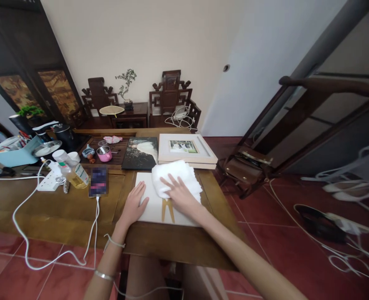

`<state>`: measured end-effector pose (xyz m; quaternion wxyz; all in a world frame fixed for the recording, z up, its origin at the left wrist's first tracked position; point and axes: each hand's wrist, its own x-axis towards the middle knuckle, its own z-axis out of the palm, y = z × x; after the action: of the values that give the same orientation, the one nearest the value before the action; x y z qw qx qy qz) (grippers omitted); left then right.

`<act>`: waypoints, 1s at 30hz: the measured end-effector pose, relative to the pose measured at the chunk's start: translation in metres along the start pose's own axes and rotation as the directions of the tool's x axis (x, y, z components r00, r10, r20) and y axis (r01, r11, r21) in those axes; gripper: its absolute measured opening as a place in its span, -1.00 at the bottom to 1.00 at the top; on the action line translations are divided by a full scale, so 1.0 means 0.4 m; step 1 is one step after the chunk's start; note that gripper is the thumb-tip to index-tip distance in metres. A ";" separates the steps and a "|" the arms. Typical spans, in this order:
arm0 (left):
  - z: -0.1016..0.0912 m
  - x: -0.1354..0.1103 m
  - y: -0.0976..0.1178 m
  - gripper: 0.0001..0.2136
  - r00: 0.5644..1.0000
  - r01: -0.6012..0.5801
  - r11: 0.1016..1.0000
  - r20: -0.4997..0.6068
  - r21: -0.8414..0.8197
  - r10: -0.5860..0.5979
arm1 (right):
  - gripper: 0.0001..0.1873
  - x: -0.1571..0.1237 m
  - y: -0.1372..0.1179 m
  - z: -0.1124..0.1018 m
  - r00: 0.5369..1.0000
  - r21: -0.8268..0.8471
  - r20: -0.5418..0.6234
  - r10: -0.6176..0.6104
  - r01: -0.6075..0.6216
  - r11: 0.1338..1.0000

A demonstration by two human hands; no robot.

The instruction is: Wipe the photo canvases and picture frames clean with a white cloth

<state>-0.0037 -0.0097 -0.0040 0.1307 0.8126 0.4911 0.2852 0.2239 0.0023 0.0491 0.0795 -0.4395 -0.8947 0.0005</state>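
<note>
A flat white panel (148,212) lies on the wooden table in front of me, with a tan forked shape (168,210) on its face near the front edge. My left hand (136,204) rests flat on the panel's left side, fingers stretched out. On the right, my right hand (179,193) holds a folded white cloth (174,171) down against the panel, its fingers apart over the cloth. The cloth covers the panel's far right part. Just beyond are a dark picture (139,153) and a white-framed photo (184,146) on a stack.
To the left are a phone (98,182) on a cable, a bottle of yellow liquid (78,175), a power strip (48,179), a pink cup (104,153) and a blue bin (17,151). A wooden chair (322,89) with a brown bag (246,168) stands right of the table.
</note>
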 end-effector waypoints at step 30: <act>0.011 -0.002 0.000 -0.58 1.000 -0.019 0.999 0.001 0.040 0.018 | -0.64 -0.130 -0.221 -0.016 0.979 0.186 0.174 -0.109 0.076 0.980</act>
<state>-0.0015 -0.0102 -0.0077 0.1120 0.8197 0.4892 0.2763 0.1866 -0.0932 0.0542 0.0360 -0.3865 -0.9141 0.1172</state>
